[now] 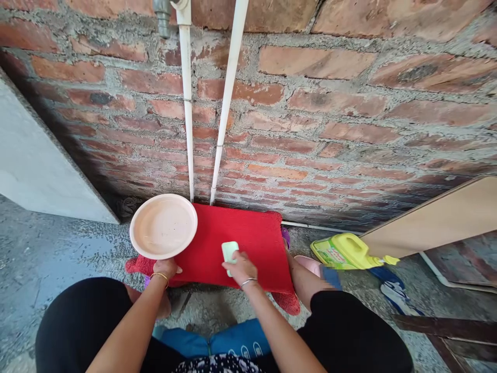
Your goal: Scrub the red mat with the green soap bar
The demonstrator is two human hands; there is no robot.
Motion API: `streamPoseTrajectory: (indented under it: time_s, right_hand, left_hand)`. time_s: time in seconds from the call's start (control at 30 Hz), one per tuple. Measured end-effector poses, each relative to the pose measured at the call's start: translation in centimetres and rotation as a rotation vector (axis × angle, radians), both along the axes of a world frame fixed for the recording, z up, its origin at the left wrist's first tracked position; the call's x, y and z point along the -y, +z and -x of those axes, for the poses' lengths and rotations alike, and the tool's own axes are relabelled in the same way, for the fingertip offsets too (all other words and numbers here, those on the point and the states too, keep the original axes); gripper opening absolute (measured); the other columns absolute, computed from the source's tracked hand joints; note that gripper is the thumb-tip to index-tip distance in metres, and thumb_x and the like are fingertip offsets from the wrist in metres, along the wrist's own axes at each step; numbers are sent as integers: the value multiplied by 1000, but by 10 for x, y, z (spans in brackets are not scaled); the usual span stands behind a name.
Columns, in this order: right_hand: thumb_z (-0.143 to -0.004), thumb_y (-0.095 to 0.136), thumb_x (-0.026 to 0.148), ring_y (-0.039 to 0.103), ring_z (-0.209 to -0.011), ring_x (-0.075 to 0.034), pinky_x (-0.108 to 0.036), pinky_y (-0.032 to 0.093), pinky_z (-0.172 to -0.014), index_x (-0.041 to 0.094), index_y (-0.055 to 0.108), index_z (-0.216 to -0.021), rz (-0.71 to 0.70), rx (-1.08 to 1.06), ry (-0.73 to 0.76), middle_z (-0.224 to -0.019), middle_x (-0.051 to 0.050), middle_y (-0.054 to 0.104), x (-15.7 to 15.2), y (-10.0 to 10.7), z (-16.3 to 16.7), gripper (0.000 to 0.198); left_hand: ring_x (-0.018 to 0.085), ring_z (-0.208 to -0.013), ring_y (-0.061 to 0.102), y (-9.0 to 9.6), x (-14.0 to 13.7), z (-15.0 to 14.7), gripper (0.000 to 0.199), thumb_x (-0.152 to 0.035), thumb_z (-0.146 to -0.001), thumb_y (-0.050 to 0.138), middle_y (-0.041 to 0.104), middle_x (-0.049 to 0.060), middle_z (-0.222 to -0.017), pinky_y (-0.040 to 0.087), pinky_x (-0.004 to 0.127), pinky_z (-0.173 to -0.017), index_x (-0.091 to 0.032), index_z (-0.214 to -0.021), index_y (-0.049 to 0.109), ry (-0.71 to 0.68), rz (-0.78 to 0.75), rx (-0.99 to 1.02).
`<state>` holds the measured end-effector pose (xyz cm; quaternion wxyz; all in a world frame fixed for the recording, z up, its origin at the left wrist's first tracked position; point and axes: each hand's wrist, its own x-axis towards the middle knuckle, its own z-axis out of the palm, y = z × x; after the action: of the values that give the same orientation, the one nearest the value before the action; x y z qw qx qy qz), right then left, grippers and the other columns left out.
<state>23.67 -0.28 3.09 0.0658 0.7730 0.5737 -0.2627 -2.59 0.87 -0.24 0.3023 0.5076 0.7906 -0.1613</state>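
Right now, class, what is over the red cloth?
The right hand, holding a pale green bar, and the left hand by the basin, which hides the cloth beneath.

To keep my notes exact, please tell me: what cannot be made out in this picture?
In the head view:
- Left hand: most fingertips, hidden by the basin.
- Green block: partly covered by the right hand.
- Red cloth: it hides whatever lies underneath.
- Bottle: label print too small to read.
- Pipes: tops cut off by the upper edge.
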Motion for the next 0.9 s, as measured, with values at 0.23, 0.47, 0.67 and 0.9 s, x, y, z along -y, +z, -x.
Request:
streamPoseTrajectory:
  time_s: [0.23,0.47,0.67,0.9]
  right_hand:
    - [-70,62,43,62,-94,-20,-28,41,-75,26,60,-101,1,-5,156,-107,-5,59,13,-8,24,35]
    - [-79,54,48,63,-95,-24,-33,44,-73,23,57,-108,117,170,-182,-110,-13,59,15,12,-103,39]
    - [-75,58,50,62,-93,-21,-29,43,-74,26,58,-106,48,83,-54,-110,-6,59,23,16,-35,39]
    - [-67,66,36,60,-91,-22,-30,41,-78,26,61,-99,-28,-33,409,-109,-4,60,40,0,70,33]
  left_hand:
    - [29,-119,55,6,-1,-1,67,-38,-64,73,58,13,-131,46,36,-96,-25,-126,53,-21,55,0]
    - [29,-124,51,4,0,0,63,-38,-64,72,54,14,-135,46,35,-96,-23,-123,55,-38,46,15]
    - [29,-123,51,7,-1,-1,64,-35,-64,73,55,14,-134,46,36,-96,-23,-124,55,-47,70,6]
    - [28,-120,54,15,0,-3,61,-39,-67,71,57,14,-132,46,35,-95,-23,-123,56,-69,72,-29]
